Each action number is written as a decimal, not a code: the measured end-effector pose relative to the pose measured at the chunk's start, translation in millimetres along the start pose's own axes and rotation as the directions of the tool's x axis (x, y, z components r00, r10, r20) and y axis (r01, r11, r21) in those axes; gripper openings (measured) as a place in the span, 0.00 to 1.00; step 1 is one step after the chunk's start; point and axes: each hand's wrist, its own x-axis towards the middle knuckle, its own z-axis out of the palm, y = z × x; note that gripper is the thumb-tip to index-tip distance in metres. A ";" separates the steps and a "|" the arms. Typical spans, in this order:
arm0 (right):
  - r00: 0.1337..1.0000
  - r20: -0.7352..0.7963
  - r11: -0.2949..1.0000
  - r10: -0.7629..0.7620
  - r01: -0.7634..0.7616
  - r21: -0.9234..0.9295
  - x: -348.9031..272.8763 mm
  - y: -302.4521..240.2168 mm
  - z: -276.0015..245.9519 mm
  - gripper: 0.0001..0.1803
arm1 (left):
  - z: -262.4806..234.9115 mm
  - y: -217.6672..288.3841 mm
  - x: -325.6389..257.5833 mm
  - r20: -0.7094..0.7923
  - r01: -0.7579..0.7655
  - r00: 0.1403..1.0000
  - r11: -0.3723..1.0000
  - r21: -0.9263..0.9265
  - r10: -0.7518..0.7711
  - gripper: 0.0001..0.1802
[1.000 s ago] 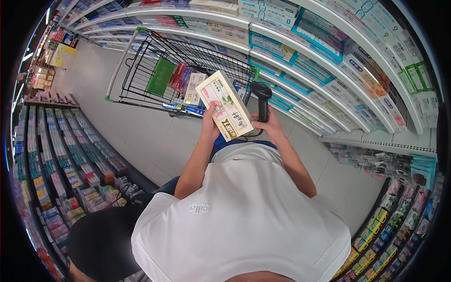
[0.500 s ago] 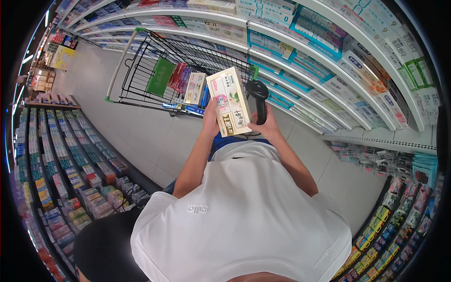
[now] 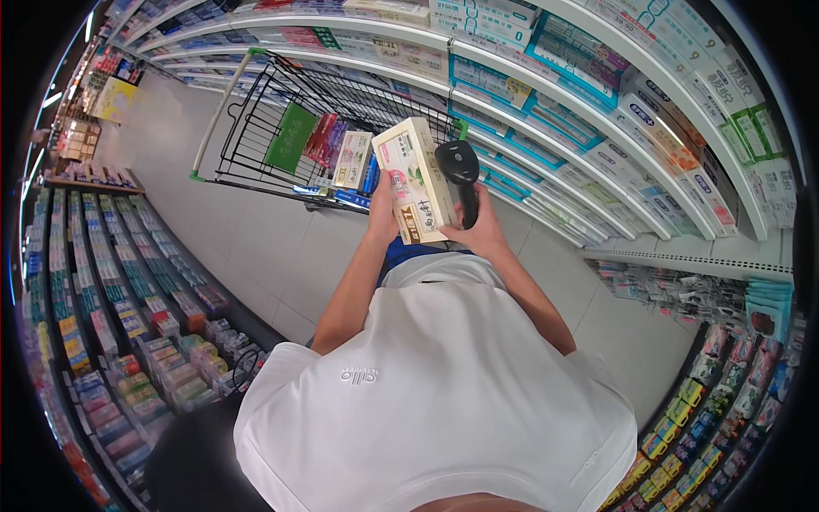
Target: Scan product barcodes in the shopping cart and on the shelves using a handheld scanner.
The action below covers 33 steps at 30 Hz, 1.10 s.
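A cream cardboard box [image 3: 411,181] with pink, brown and leafy green print is tilted in front of me, one long side edge showing on its right. Along its left edge, the fingers of my left hand [image 3: 383,212] are closed on it. My right hand [image 3: 479,227] is wrapped round the handle of a black handheld barcode scanner [image 3: 459,164], and its thumb reaches the box's lower right corner. The scanner's head sits close beside the box's right side. Just beyond the box, a similar cream box [image 3: 351,160] lies in a black wire shopping cart [image 3: 235,136].
The cart also carries red and purple packs [image 3: 322,143] and a green panel [image 3: 292,139]. White shelves [image 3: 546,72] full of boxed goods curve along the far and right sides. A low display rack [image 3: 111,282] stands left; hanging packets [image 3: 674,286] are at right.
The box has turned, so more of its right side face shows. The scanner's head has shifted slightly left and its top now faces up more. Both hands keep their holds.
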 end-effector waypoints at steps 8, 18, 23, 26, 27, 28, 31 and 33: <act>0.994 0.066 0.961 -0.085 0.064 0.267 9.9 -6.8 8.7 0.47 | 12.6 -3.8 -2.9 -0.078 0.108 0.992 0.990 0.090 -0.101 0.29; 0.994 0.105 0.849 -0.032 -0.029 0.527 -8.5 -4.4 -3.2 0.32 | 14.6 -9.6 -13.7 0.396 0.253 0.911 0.915 -0.313 -0.116 0.39; 0.997 0.081 0.847 0.001 -0.044 0.529 -13.0 -0.6 -9.8 0.32 | 21.2 -2.4 -12.5 0.536 0.366 0.834 0.855 -0.368 -0.126 0.37; 0.998 0.064 0.837 0.006 -0.041 0.546 -14.6 -0.4 -10.7 0.33 | 26.1 -3.3 -14.8 0.615 0.472 0.775 0.778 -0.415 -0.142 0.36; 0.998 0.055 0.827 0.007 -0.037 0.560 -15.5 -0.5 -10.5 0.35 | 26.8 -3.9 -16.8 0.616 0.474 0.774 0.778 -0.413 -0.145 0.36; 0.999 0.053 0.827 0.007 -0.036 0.561 -16.6 -1.2 -10.6 0.35 | 27.1 -4.5 -19.2 0.626 0.470 0.766 0.791 -0.391 -0.146 0.35; 0.998 0.053 0.844 0.019 -0.045 0.534 -18.0 -4.7 -11.0 0.31 | 26.0 -5.7 -22.2 0.628 0.489 0.759 0.785 -0.380 -0.169 0.34; 0.998 0.051 0.849 0.024 -0.047 0.526 -17.6 -4.5 -11.0 0.31 | 25.7 -5.4 -25.5 0.620 0.511 0.761 0.765 -0.392 -0.190 0.34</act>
